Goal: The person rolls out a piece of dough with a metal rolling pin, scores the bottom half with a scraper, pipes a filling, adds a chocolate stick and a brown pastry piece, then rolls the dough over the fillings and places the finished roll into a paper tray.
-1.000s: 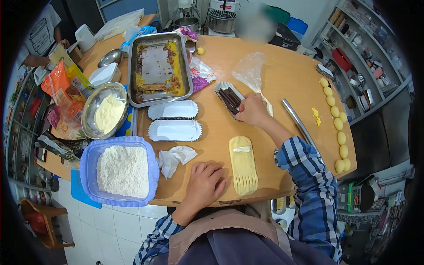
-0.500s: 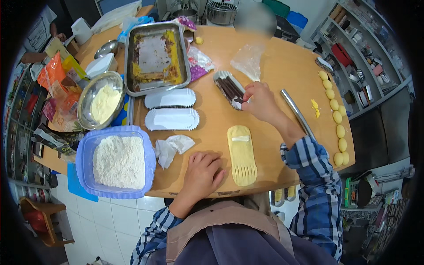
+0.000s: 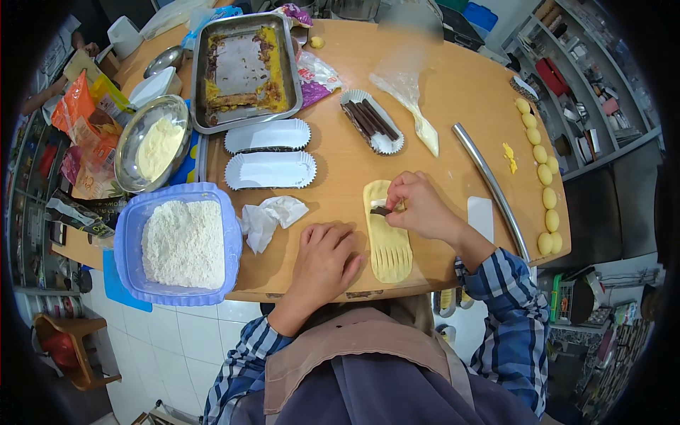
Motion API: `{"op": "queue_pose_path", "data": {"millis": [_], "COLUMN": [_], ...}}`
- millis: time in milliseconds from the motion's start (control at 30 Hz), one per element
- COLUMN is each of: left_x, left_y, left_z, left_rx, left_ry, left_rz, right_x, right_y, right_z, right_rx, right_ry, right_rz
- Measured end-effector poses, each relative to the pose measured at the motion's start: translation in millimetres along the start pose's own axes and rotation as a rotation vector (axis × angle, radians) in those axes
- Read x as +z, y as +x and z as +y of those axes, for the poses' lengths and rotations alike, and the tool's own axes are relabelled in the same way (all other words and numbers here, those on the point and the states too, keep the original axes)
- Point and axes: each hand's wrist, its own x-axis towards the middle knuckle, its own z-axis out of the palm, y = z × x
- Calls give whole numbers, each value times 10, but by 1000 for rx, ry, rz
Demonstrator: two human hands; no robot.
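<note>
A flattened strip of pale yellow dough (image 3: 392, 256) lies lengthwise before me, its near half cut into narrow slits. Over its far half, my right hand (image 3: 418, 207) pinches a dark chocolate stick (image 3: 381, 211), which is at the dough's surface; the fingers hide part of it. My left hand (image 3: 326, 261) rests open on the tabletop just left of the dough, holding nothing. Farther off, a white fluted paper case (image 3: 388, 146) holds several more chocolate sticks (image 3: 370, 119). Beside it lies a clear piping bag (image 3: 423, 131) with pale filling in its tip.
Left of my hands are a crumpled white cloth or paper (image 3: 273, 218), a lilac tub of flour (image 3: 185, 244), empty paper cases (image 3: 270, 170), a steel bowl (image 3: 127, 159) and a smeared baking tray (image 3: 200, 106). A metal tube (image 3: 496, 188), white scraper (image 3: 480, 216) and several dough balls (image 3: 549, 198) lie right.
My right hand has come from the paper case back to the dough, carrying a chocolate stick. The white filling on the dough is now hidden. My left hand stays in place.
</note>
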Motion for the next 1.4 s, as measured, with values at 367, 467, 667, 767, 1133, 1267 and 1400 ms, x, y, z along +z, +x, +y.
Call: {"op": "queue_pose_path", "data": {"millis": [367, 467, 667, 767, 1133, 1267, 1400], "left_x": [0, -10, -8, -9, -15, -24, -13], "left_y": [-2, -1, 4, 10, -4, 4, -2], "left_z": [-12, -5, -12, -6, -8, 2, -8], "left_rx": [9, 10, 26, 27, 27, 25, 23], "left_ry": [-10, -7, -3, 4, 12, 5, 5], "left_rz": [6, 4, 25, 18, 20, 10, 10], "right_x": [-47, -160, -41, 9, -253, -275, -236], "right_y": [-27, -76, -148, -152, -162, -162, -132], "right_z": [-25, -46, -32, -42, 71, 135, 155], "right_rx": [-77, -53, -126, -186, -152, -160, -156], "right_ry": [-53, -59, -185, -289, -146, -100, -101], "right_rz": [141, 179, 190, 186, 82, -64, -76]}}
